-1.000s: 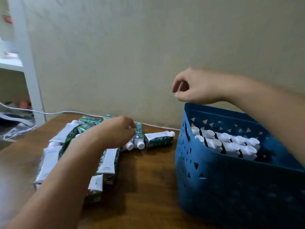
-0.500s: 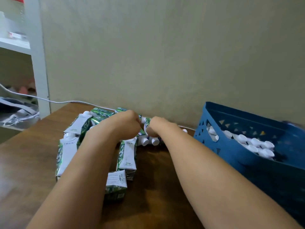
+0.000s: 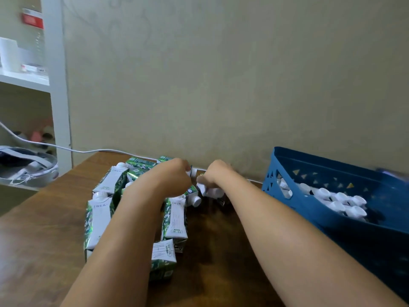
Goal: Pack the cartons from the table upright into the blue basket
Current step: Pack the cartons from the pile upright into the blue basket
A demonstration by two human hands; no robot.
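Both forearms reach up from the bottom of the frame to the far edge of the brown wooden table (image 3: 39, 251), where a cluster of green-and-white cartons (image 3: 99, 220) lies on its sides in the centre-left of the picture. The left hand (image 3: 171, 180) is curled down over the back of the cluster, its knuckles toward the camera, and it appears to grasp a carton with a white cap (image 3: 193, 172) that pokes out just to the right of its fingers; the fingers themselves are hidden beneath the hand. Just beside it, the right hand (image 3: 215, 175) is also clenched, closed over another lying carton (image 3: 211, 191) whose white end shows under the palm, though blur makes the exact grip hard to read. Nearer the camera, between the two forearms, one carton (image 3: 176, 218) lies lengthwise with its white face up, and another (image 3: 163, 255) lies below it, partly covered by the left forearm. More cartons lie flat to the left of that arm. At the right of the frame stands the blue basket (image 3: 354, 235), its wall pierced with small triangles; inside it, rows of upright cartons show their white caps (image 3: 338, 198). A white cable (image 3: 66, 148) runs along the wall from the left edge toward the table, and a white shelf unit (image 3: 55, 85) fills the upper left.
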